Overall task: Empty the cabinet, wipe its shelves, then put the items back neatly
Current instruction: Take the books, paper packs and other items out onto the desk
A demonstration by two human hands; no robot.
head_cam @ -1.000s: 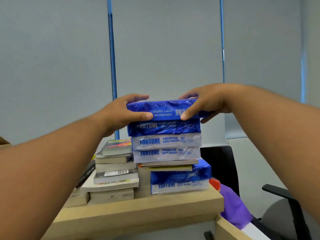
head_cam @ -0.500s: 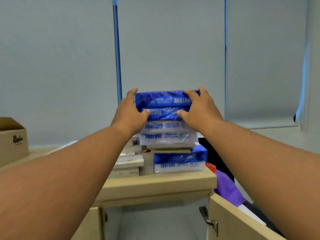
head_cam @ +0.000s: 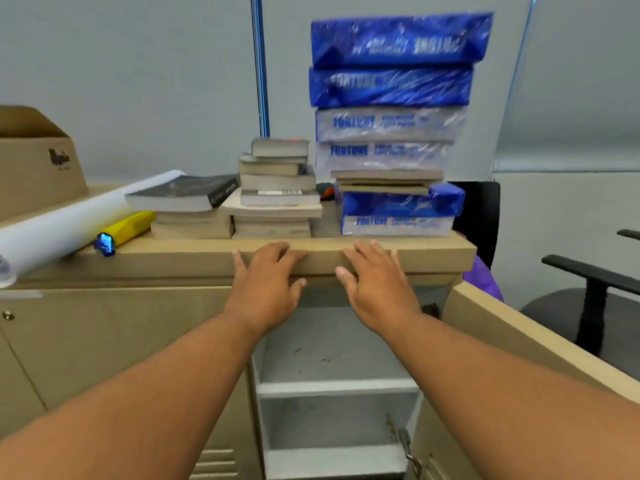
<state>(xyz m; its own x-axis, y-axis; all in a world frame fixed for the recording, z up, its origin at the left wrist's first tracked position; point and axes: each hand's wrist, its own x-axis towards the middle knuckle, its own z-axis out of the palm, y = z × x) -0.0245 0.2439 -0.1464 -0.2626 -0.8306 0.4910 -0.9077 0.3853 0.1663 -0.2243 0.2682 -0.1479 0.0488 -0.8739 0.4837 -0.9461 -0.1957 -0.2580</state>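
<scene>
A tall stack of blue and white copy paper reams (head_cam: 394, 88) stands on the beige cabinet top (head_cam: 194, 258), right of two piles of books (head_cam: 277, 188). My left hand (head_cam: 266, 282) and my right hand (head_cam: 374, 282) hang in front of the top's edge with straight fingers, holding nothing. Below them the cabinet (head_cam: 332, 386) stands open. Its white shelves carry some dark specks and no items. The open door (head_cam: 519, 358) swings out on the right.
A cardboard box (head_cam: 38, 161) sits at the far left of the top. A white paper roll (head_cam: 69, 223) and a yellow tube (head_cam: 124, 230) lie beside the books. A black office chair (head_cam: 588, 299) and a purple cloth (head_cam: 485, 282) are at the right.
Both hands have let go of the top blue ream and dropped to the edge of the cabinet top. The view has tilted down, showing the open cabinet shelves.
</scene>
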